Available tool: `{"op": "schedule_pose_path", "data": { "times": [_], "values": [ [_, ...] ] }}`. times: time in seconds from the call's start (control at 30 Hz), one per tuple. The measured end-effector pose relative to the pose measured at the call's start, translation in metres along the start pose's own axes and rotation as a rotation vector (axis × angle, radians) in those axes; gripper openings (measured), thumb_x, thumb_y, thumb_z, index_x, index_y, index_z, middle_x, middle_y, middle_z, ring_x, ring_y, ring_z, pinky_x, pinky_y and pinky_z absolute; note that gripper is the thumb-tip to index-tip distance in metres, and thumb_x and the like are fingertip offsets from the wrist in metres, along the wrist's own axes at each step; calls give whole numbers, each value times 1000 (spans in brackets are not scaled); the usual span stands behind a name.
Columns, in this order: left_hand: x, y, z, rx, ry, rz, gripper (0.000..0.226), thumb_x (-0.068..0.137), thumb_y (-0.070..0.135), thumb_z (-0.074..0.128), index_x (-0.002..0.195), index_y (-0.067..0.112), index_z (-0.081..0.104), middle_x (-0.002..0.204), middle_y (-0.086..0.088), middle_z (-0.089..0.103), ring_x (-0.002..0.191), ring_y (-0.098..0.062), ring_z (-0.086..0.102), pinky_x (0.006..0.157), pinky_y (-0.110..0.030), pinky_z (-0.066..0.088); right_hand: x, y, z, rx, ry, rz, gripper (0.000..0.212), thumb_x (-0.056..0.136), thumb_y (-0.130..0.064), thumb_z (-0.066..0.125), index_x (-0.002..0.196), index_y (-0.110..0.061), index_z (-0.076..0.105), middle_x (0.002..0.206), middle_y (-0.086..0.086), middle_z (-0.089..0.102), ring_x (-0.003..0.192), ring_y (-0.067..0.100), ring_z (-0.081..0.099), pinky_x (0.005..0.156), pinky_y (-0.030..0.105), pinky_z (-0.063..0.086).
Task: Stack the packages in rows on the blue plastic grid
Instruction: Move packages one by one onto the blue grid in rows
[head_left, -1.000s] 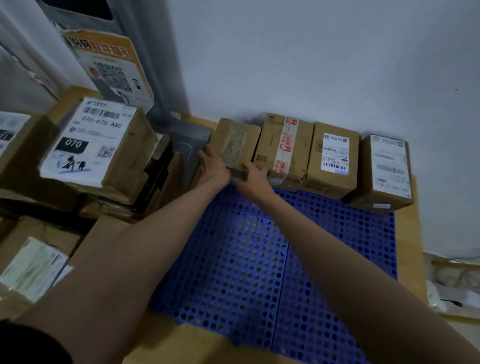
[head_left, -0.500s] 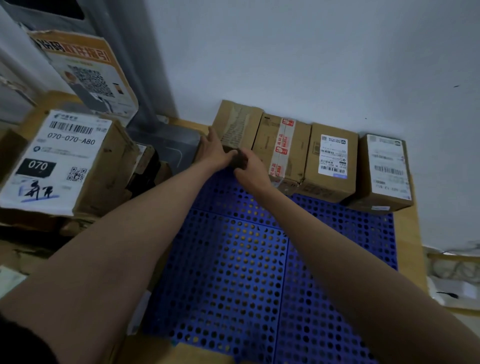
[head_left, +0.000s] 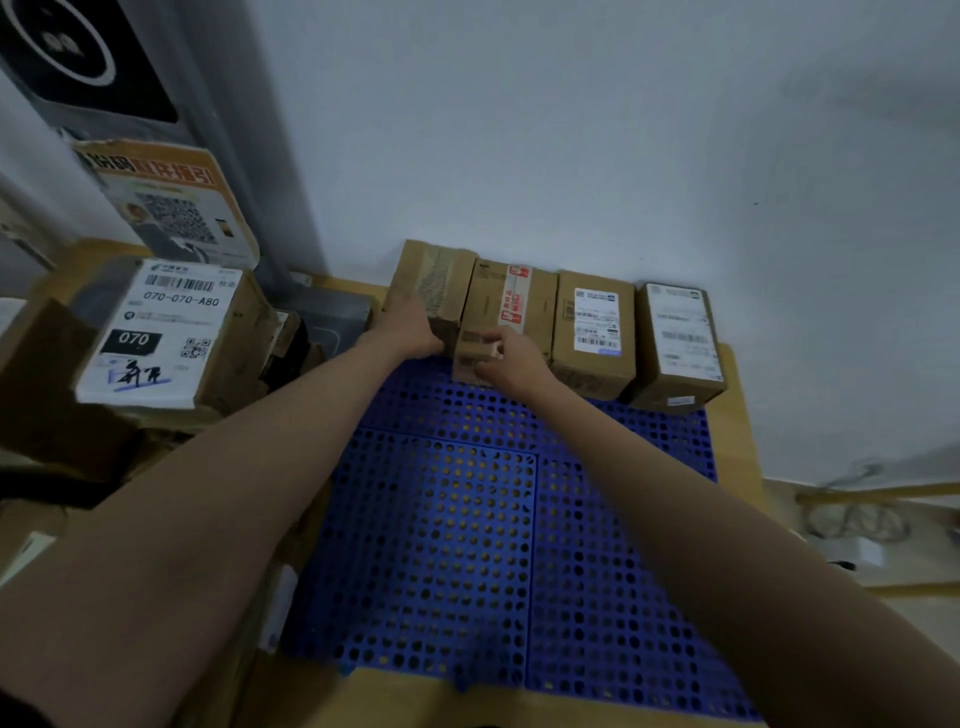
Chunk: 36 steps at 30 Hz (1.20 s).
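The large brown cardboard box with a white shipping label (head_left: 171, 332), at the left beside the grid, reads "070-070-A80" under a barcode, and "070" in white on a black patch lower down, next to a QR code and a handwritten black scrawl I cannot make out. The orange-and-white poster (head_left: 171, 202) leaning behind it carries a QR code and large characters too blurred to read. The labels on the brown cardboard packages in the back row, among them the red-and-white tape strip (head_left: 511, 301), show barcodes and print too small to read.
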<state>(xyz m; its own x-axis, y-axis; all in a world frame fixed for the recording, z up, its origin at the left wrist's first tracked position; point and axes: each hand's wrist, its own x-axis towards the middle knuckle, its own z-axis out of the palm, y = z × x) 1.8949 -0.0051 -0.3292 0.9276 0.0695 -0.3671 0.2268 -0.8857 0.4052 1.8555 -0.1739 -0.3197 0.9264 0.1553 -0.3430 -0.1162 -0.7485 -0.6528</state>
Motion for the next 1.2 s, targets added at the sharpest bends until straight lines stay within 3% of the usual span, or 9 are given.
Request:
{"op": "schedule_pose_path", "data": {
  "times": [0.07, 0.13, 0.27, 0.37, 0.6, 0.77, 0.9, 1.07, 1.2],
  "values": [
    [-20, 8, -7, 56, -14, 55, 50, 75, 32, 77, 114, 14, 50, 127, -15, 49, 84, -20, 53, 63, -26, 42, -18, 1, -11, -22, -7, 17, 51, 89, -18, 67, 136, -9, 48, 137, 17, 48, 121, 31, 51, 83, 33, 52],
    [-41, 17, -9, 101, -9, 105, 38, 74, 34, 78, 98, 19, 53, 112, -10, 58, 70, -15, 49, 52, -26, 36, -36, 2, -19, -73, -11, 1, 45, 89, -20, 67, 130, -6, 53, 132, 16, 55, 112, 29, 57, 73, 29, 48],
    [-84, 26, -6, 202, -106, 122, 61, 80, 39, 74, 131, 13, 51, 130, -8, 53, 110, -26, 56, 83, -37, 50, -78, 5, -29, -201, -104, -15, 48, 91, -23, 67, 134, -8, 52, 140, 13, 52, 122, 30, 53, 96, 35, 49],
    [-117, 30, -5, 291, -184, 130, 62, 86, 41, 69, 137, 14, 47, 138, -7, 49, 118, -26, 53, 98, -41, 48, -110, 7, -37, -285, -142, -6, 55, 91, -25, 67, 139, -9, 48, 143, 11, 49, 127, 28, 49, 101, 33, 43],
    [-208, 29, -4, 345, -241, 128, 75, 87, 45, 69, 147, 16, 35, 149, -4, 39, 129, -25, 46, 103, -39, 43, -188, 15, -48, -359, -195, -95, 52, 91, -29, 67, 136, -12, 47, 140, 10, 46, 116, 27, 53, 91, 36, 50],
    [-271, 19, -9, 333, -211, 123, 71, 88, 44, 68, 146, 17, 37, 147, -3, 41, 127, -24, 47, 96, -32, 43, -232, 6, -44, -415, -255, -170, 58, 94, -26, 65, 145, -12, 41, 150, 10, 38, 110, 24, 54, 75, 27, 45],
    [-320, 1, -13, 341, -203, 107, 66, 91, 44, 64, 144, 15, 39, 146, -4, 42, 125, -24, 48, 90, -30, 42, -255, -13, -24, -504, -281, -250, 57, 93, -29, 66, 143, -13, 43, 158, 14, 25, 132, 31, 44, 97, 36, 47],
    [-378, -38, -29, 380, -190, 94, 37, 93, 45, 60, 118, 19, 52, 108, -6, 52, 87, -19, 52, 75, -33, 43, -278, -44, 14, -479, -351, -328, 54, 92, -30, 67, 140, -18, 44, 145, 10, 40, 87, 19, 57, 58, 26, 47],
    [-405, -78, -47, 284, -131, 116, 29, 92, 37, 63, 80, 13, 52, 76, -3, 45, 64, -19, 41, 63, -36, 38, -297, -74, 39, -513, -401, -359, 55, 94, -33, 63, 142, -18, 43, 142, 8, 43, 80, 14, 55, 53, 22, 43]
  ]
}}
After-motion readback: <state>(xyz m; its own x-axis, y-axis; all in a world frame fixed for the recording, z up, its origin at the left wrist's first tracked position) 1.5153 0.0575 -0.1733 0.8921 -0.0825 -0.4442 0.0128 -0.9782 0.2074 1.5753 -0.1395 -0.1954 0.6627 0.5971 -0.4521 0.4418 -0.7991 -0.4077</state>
